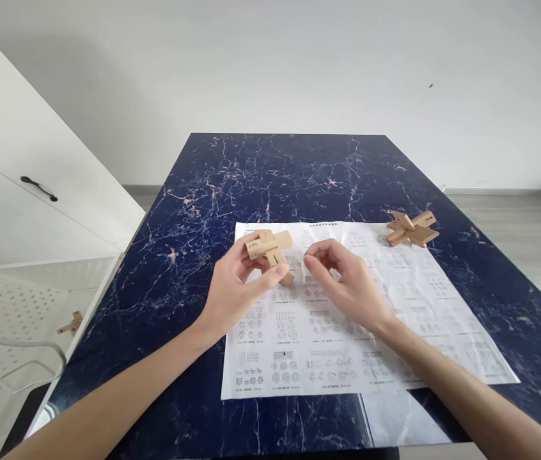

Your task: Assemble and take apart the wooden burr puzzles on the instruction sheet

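Note:
My left hand (236, 278) is closed around a light wooden interlocking puzzle (270, 246), held a little above the printed sheet. Its notched bars cross one another, and dark numbers are marked on two of them. The thumb presses the lower bar, while the fingers wrap behind from the left. To the right, apart from the puzzle, my right hand (347, 281) has its fingers curled in and its thumb near the index finger. Whatever may be inside its grasp is hidden. Beneath both hands lies the white instruction sheet (371, 370), covered with small diagrams.
A second wooden interlocking puzzle (412, 230), star-shaped, rests at the sheet's upper right corner. The dark blue marbled table (270, 172) ends near a white wall. Left of the table, a white perforated basket (21, 291) contains another wooden piece (71, 323), beside a white cabinet (59, 160).

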`<state>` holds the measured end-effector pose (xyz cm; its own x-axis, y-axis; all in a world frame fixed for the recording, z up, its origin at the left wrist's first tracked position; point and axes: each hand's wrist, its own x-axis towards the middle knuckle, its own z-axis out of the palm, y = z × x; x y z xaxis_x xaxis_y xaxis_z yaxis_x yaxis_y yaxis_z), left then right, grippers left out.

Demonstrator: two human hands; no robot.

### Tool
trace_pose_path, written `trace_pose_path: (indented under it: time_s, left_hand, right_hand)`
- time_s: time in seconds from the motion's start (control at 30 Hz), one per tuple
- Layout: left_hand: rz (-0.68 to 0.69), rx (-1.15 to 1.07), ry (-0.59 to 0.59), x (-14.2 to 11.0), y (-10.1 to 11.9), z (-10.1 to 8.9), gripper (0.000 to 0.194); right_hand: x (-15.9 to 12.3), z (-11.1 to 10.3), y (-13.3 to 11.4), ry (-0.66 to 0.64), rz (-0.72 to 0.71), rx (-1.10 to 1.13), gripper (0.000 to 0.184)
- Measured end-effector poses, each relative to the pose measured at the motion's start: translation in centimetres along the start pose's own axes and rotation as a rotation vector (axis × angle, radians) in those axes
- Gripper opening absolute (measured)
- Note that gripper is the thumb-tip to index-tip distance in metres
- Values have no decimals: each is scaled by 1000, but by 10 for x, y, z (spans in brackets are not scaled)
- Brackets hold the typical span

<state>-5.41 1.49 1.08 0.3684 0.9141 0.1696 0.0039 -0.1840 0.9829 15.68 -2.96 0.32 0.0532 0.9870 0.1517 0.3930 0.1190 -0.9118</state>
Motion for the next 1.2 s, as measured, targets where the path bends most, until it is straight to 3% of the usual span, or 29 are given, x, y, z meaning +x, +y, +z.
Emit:
trace_pose_path:
  time_s: [0.13,0.27,0.4,0.5,0.63,0.8,0.93,1.2]
  left_hand:
    - [-16,16,116,4,0,-1,52]
    - [-45,-22,138,5,-1,1,58]
    - [-39,-78,130,5,-2,2,57]
    - [-40,-89,117,5,-2,2,57]
    - [-41,-51,111,4,-1,2,56]
    - [-19,7,73,2,0,3,60]
    - [-32,32,-3,-1,0,4,60]
    - [-28,18,-75,-4,-4,4,63]
  right_hand:
    - [1,2,7,-34,-153,-235,22]
    - [-1,10,15,-120,-262,-326,29]
    - [-3,15,16,-107,-315,-385,17]
    - [-1,13,11,-97,-219,-282,15]
    - [4,3,4,-109,49,-50,28]
    - [7,-3,2,-208,287,446,34]
    - [8,-2,5,-224,305,695,35]
    - [9,-2,6,-184,403,792,45]
